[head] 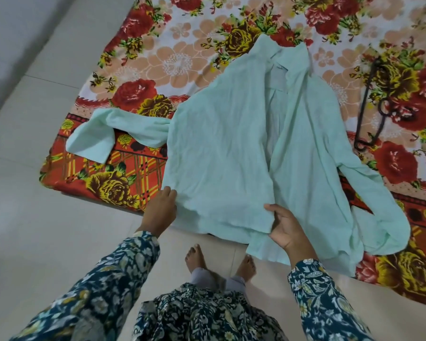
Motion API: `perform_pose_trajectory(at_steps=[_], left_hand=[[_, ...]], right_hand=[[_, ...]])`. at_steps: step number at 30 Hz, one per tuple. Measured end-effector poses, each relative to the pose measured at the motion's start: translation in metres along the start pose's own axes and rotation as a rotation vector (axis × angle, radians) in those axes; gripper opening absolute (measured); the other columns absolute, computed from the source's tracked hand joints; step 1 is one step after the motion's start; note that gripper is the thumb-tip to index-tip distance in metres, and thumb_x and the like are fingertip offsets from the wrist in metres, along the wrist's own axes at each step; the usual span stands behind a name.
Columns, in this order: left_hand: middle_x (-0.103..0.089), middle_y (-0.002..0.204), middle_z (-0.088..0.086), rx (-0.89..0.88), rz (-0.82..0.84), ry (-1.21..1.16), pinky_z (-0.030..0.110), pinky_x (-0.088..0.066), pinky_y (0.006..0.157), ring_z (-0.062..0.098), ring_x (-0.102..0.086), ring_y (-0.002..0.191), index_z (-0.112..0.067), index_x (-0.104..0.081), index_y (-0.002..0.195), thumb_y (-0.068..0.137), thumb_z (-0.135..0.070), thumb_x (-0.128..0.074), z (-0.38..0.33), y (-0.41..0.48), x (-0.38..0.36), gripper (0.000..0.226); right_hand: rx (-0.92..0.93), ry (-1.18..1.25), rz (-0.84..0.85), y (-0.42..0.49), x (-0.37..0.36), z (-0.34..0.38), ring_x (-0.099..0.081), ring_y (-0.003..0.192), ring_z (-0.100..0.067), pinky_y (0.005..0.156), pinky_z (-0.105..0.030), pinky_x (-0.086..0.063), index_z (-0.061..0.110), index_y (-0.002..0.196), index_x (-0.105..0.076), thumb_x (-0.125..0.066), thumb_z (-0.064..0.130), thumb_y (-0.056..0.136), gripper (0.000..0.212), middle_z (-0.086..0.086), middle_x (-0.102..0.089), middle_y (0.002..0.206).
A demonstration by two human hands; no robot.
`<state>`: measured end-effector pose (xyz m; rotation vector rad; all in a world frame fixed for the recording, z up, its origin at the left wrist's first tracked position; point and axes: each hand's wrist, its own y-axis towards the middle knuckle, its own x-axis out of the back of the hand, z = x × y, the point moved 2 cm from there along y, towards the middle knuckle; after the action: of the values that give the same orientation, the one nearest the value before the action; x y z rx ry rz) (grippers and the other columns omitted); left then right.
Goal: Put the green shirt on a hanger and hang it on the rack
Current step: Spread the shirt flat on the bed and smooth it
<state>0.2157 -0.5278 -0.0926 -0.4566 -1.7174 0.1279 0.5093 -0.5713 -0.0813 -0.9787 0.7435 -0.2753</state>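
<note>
A pale green long-sleeved shirt [226, 143] lies spread on a floral blanket, collar far from me, front panels open, one sleeve stretched left and the other trailing right. My left hand [161, 212] grips the bottom hem at its left corner. My right hand [287, 232] pinches the lower edge of the left front panel near the opening. A dark hanger [371, 104] lies flat on the blanket to the right of the shirt, apart from it. No rack is in view.
The floral blanket [138, 60] covers the floor ahead and to the right. Pale floor tiles [35, 217] lie to the left and under my bare feet [219, 260]. My patterned sleeves and dress fill the bottom of the view.
</note>
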Motion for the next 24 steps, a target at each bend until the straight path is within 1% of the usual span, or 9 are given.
perform_pose_trajectory(at_steps=[3,5,7,10,13,16,18,21,24], left_hand=[[-0.051,0.084,0.019,0.007,-0.114,-0.126,0.038,-0.036,0.05,0.035,-0.052,0.068,0.001,-0.048,0.08,0.074,0.007,-0.054,0.016,-0.011,0.013,0.01],[-0.052,0.086,0.019,0.005,-0.153,-0.143,0.035,-0.033,0.05,0.035,-0.052,0.069,0.001,-0.05,0.083,0.076,0.006,-0.054,0.027,-0.019,0.018,0.009],[-0.052,0.087,0.018,-0.003,-0.151,-0.137,0.033,-0.032,0.05,0.035,-0.053,0.068,0.001,-0.05,0.084,0.078,0.005,-0.055,0.033,-0.027,0.023,0.009],[-0.053,0.084,0.018,-0.048,-0.14,-0.12,0.032,-0.031,0.051,0.033,-0.053,0.066,0.002,-0.052,0.084,0.076,0.007,-0.056,0.038,-0.033,0.025,0.01],[-0.054,0.081,0.017,-0.064,-0.118,-0.101,0.033,-0.034,0.051,0.033,-0.053,0.066,0.0,-0.051,0.083,0.076,0.006,-0.056,0.04,-0.033,0.025,0.01],[-0.054,0.078,0.016,-0.067,-0.067,-0.043,0.037,-0.039,0.048,0.035,-0.054,0.066,-0.002,-0.049,0.082,0.074,0.004,-0.055,0.041,-0.03,0.019,0.011],[-0.054,0.078,0.016,-0.058,-0.038,-0.022,0.039,-0.042,0.047,0.036,-0.055,0.067,-0.002,-0.049,0.082,0.074,0.004,-0.055,0.04,-0.028,0.016,0.011],[-0.055,0.083,0.016,-0.041,-0.044,-0.032,0.036,-0.037,0.049,0.036,-0.055,0.072,-0.002,-0.049,0.084,0.077,0.001,-0.053,0.038,-0.025,0.015,0.009],[-0.055,0.087,0.016,-0.037,-0.044,-0.041,0.033,-0.033,0.051,0.035,-0.055,0.076,-0.002,-0.049,0.087,0.079,0.0,-0.051,0.035,-0.024,0.014,0.008]], right_hand=[[0.07,0.139,0.034,-0.003,-0.008,-0.005,-0.072,0.081,-0.025,0.076,-0.045,-0.058,0.008,0.081,-0.076,-0.057,0.004,0.078,0.019,-0.01,-0.075,0.091],[0.111,0.192,0.04,-0.004,-0.017,-0.007,-0.068,0.066,-0.019,0.052,-0.026,-0.057,0.012,0.069,-0.076,-0.077,0.007,0.062,0.009,-0.004,-0.074,0.074],[0.145,0.201,0.126,-0.006,-0.023,-0.004,-0.056,0.047,-0.009,0.038,-0.016,-0.041,0.01,0.078,-0.071,-0.092,0.011,0.034,0.049,0.001,-0.066,0.06],[0.156,0.147,0.081,-0.011,-0.03,0.004,-0.055,0.052,-0.007,0.05,-0.019,-0.048,0.008,0.102,-0.061,-0.088,0.013,0.042,0.066,0.003,-0.063,0.061],[0.118,-0.026,-0.142,-0.008,-0.033,0.004,-0.054,0.068,-0.015,0.069,-0.028,-0.048,0.009,0.083,-0.06,-0.06,0.007,0.082,0.002,-0.004,-0.057,0.067],[0.026,-0.217,-0.347,0.004,-0.031,-0.008,-0.054,0.066,-0.023,0.077,-0.035,-0.051,0.001,0.077,-0.054,-0.049,0.001,0.09,0.014,-0.013,-0.052,0.071],[-0.015,-0.261,-0.365,0.013,-0.036,-0.018,-0.057,0.075,-0.026,0.086,-0.037,-0.049,-0.004,0.096,-0.053,-0.046,0.001,0.092,0.009,-0.016,-0.056,0.081],[0.01,-0.204,-0.346,0.025,-0.048,-0.027,-0.058,0.088,-0.024,0.084,-0.036,-0.047,-0.002,0.125,-0.048,-0.048,0.008,0.094,0.032,-0.01,-0.06,0.095],[0.076,-0.009,-0.322,0.034,-0.058,-0.024,-0.059,0.096,-0.026,0.079,-0.039,-0.05,0.005,0.127,-0.049,-0.062,0.031,0.086,0.05,-0.011,-0.062,0.11]])
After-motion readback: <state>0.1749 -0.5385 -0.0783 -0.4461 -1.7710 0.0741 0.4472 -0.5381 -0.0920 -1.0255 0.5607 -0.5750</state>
